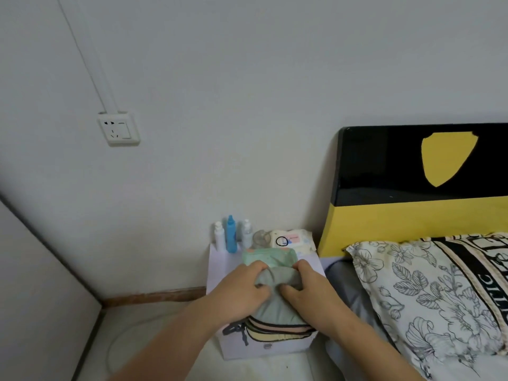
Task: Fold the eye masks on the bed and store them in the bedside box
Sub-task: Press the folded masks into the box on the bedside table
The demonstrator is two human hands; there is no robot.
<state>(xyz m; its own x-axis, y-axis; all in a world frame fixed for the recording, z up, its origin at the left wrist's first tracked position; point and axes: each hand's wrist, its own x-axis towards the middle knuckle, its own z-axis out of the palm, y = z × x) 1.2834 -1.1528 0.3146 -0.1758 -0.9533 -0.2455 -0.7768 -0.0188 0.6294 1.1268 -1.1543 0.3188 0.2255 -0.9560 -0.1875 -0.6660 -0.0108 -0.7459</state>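
Where a white box (220, 266) stands on the pale floor between a plain wall and the bed (341, 281), both hands press one grey-green eye mask (270, 301) into its middle. Left hand (242, 288) and right hand (308, 292) each pinch the cloth. Three bottles (231, 239) line the box's far left corner; one floral pillow (428, 292) lies below the black-and-yellow headboard (398, 210).

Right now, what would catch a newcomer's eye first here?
Probably the black and yellow headboard at the right, above the floral pillow. Then both hands, left hand and right hand, pressing a grey-green eye mask into the pale bedside box at bottom centre.
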